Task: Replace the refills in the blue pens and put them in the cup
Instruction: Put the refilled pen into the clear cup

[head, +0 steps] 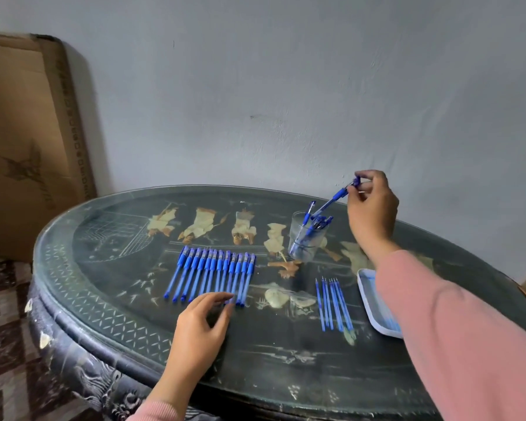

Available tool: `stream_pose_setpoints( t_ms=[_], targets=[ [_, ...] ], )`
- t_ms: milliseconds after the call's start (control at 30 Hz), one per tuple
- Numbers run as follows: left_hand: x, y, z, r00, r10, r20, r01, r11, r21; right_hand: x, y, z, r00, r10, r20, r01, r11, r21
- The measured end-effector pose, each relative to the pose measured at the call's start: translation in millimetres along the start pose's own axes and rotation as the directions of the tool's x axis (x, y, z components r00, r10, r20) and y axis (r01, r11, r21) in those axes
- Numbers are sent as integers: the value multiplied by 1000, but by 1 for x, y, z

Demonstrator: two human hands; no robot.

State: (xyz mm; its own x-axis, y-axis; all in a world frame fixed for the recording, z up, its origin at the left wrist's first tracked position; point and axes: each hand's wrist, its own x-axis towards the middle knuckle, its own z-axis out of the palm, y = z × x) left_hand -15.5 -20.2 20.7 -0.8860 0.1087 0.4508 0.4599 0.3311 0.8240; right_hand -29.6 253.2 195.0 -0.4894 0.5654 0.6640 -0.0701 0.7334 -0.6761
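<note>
In the upper right of the frame, one blue pen leans down toward the glass cup. Its low end is hard to pick out among the pens already inside. The right hand pinches its top with curled fingers. In the middle, a row of blue pens lies flat on the bench. The left hand rests below it, fingers loose and blurry, tips touching the pens' low ends. Thin refills lie at the lower right. A pink sleeve hides part of a tray.
</note>
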Motion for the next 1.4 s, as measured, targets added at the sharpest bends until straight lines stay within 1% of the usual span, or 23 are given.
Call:
stream_pose_setpoints(
  t_ms=[67, 167, 233, 300, 367, 567, 600, 633, 700, 733, 767, 800, 833, 900, 967, 1067, 1100, 1167, 1300, 1400],
  targets=[
    [0, 1, 0, 999, -24, -37, 23, 1000, -20, 5, 7, 9, 997, -41, 58, 45, 997, -71],
    [0, 2, -1, 998, -35, -54, 33, 999, -38, 7, 16, 22, 992, -73, 103, 87, 986, -143],
    [0, 1, -2, 998, -43, -52, 41, 998, -38, 5, 20, 30, 985, -63, 159, 94, 977, -193],
    [0, 1, -1, 997, -50, -52, 48, 998, -41, 3, 26, 38, 968, -48, 246, 117, 954, -276],
    [0, 1, -1, 997, -49, -62, 47, 998, -35, -1, 32, 42, 943, -20, 332, 142, 926, -349],
    [-1, 2, -2, 996, -67, -51, 64, 997, -52, -8, 42, 46, 859, 61, 509, 225, 847, -482],
    [-1, 2, -2, 997, -68, -48, 66, 996, -52, -9, 40, 45, 860, 54, 508, 235, 841, -487],
    [-1, 2, -2, 997, -67, -45, 65, 997, -51, -12, 36, 43, 878, 19, 478, 237, 850, -470],
    [-1, 1, -2, 997, -73, -40, 71, 996, -48, -26, 23, 41, 931, -81, 356, 228, 891, -393],
    [-1, 1, -2, 996, -77, -38, 75, 996, -46, -38, 17, 43, 941, -116, 317, 231, 907, -353],
    [-1, 1, -2, 996, -81, -37, 79, 996, -44, -54, 13, 48, 937, -127, 325, 234, 919, -317],
    [-1, 1, -2, 996, -85, -37, 84, 996, -42, -72, 12, 56, 921, -99, 377, 217, 933, -286],
    [-1, 2, -2, 995, -91, -38, 89, 995, -43, -91, 11, 65, 891, -34, 453, 173, 947, -269],
    [-1, 2, -2, 994, -99, -42, 97, 994, -48, -123, 13, 84, 809, 146, 569, 24, 959, -281],
    [-1, 4, -3, 993, -107, -43, 104, 993, -58, -141, 17, 102, 751, 282, 597, -98, 942, -322],
    [-1, 5, -4, 992, -121, -30, 119, 991, -66, -152, 21, 121, 702, 433, 565, -225, 888, -402],
    [-1, 4, -4, 992, -122, -25, 120, 991, -66, -153, 22, 125, 692, 471, 547, -246, 866, -434],
    [-1, 3, -3, 992, -121, -24, 119, 991, -66, -152, 22, 130, 686, 503, 525, -252, 842, -477],
    [-1, 2, -2, 993, -119, -20, 117, 991, -60, -148, 13, 132, 673, 516, 530, -266, 837, -478],
    [-1, 3, -3, 992, -126, -3, 126, 990, -57, -148, 8, 132, 684, 504, 528, -230, 836, -499]
  ],
)
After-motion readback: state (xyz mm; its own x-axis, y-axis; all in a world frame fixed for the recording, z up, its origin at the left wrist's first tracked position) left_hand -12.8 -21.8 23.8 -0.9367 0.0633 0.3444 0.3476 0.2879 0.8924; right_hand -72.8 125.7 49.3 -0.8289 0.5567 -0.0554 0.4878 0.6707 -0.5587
